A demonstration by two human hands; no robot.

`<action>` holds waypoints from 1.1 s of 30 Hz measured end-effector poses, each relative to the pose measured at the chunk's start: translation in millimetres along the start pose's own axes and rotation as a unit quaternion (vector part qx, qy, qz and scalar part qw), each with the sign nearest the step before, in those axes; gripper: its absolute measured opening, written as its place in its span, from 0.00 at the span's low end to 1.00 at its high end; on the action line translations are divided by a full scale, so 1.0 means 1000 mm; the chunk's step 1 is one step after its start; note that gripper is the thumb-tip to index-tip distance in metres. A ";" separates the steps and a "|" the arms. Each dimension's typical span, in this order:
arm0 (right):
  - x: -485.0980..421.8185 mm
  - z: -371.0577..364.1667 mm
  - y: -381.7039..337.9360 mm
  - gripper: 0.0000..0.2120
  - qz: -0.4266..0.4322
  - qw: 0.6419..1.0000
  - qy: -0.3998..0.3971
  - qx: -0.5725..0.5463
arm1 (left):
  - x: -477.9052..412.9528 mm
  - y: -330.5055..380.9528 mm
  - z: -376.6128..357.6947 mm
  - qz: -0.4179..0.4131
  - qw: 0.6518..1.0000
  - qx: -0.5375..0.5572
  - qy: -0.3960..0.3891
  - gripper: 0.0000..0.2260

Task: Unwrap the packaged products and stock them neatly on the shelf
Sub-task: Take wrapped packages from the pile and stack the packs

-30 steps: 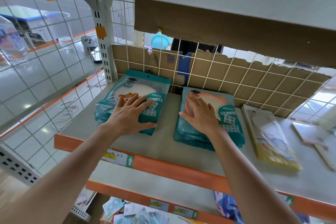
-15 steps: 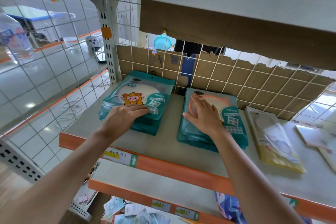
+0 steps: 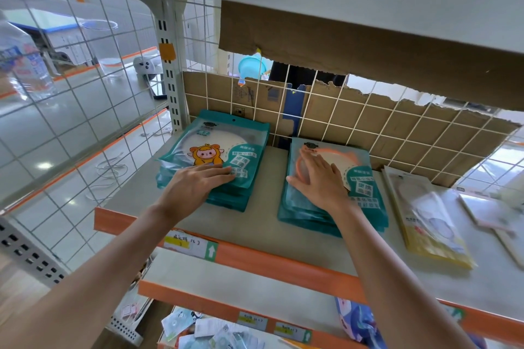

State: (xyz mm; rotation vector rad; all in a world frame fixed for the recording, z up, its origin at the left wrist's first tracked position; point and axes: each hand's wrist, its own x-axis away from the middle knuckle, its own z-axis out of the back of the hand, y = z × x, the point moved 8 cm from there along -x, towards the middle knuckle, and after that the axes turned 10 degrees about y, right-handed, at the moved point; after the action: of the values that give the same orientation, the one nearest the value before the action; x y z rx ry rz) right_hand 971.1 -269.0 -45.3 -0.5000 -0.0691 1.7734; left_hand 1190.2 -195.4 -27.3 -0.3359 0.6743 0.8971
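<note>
Two stacks of teal product packets lie on the grey shelf (image 3: pixel 263 224). The left stack (image 3: pixel 224 144) shows a cartoon animal and sits near the back left corner. My left hand (image 3: pixel 195 187) rests flat on its front half, fingers straight. The right stack (image 3: pixel 365 193) lies about a hand's width to the right. My right hand (image 3: pixel 320 178) presses flat on its upper left part, fingers straight and together.
A yellow packet (image 3: pixel 425 224) and pale flat packets (image 3: pixel 493 212) lie further right on the shelf. Torn cardboard (image 3: pixel 397 127) behind a wire grid backs the shelf. The shelf above hangs low overhead. Loose packets (image 3: pixel 215 331) lie on the lower level.
The left stack has slid back toward the rear left corner under my left hand, which now lies on its front half. My right hand stays flat on the right stack.
</note>
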 end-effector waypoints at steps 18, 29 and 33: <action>0.010 0.021 -0.009 0.30 -0.007 0.998 0.043 0.042 | -0.041 -0.005 0.005 0.064 0.996 0.023 -0.062 0.30; 0.087 0.058 0.002 0.28 -0.057 0.986 0.082 0.133 | -0.068 0.070 -0.024 0.047 0.988 0.029 -0.142 0.26; 0.120 0.068 0.018 0.29 -0.082 0.980 0.076 0.162 | -0.064 0.108 -0.032 0.027 0.985 0.056 -0.161 0.25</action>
State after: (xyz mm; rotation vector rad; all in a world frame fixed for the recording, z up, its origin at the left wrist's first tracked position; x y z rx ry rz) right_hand 908.2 -146.6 -24.9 -0.3800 0.2759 1.5426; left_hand 1062.0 -187.0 -8.7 -0.0679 0.4337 0.9342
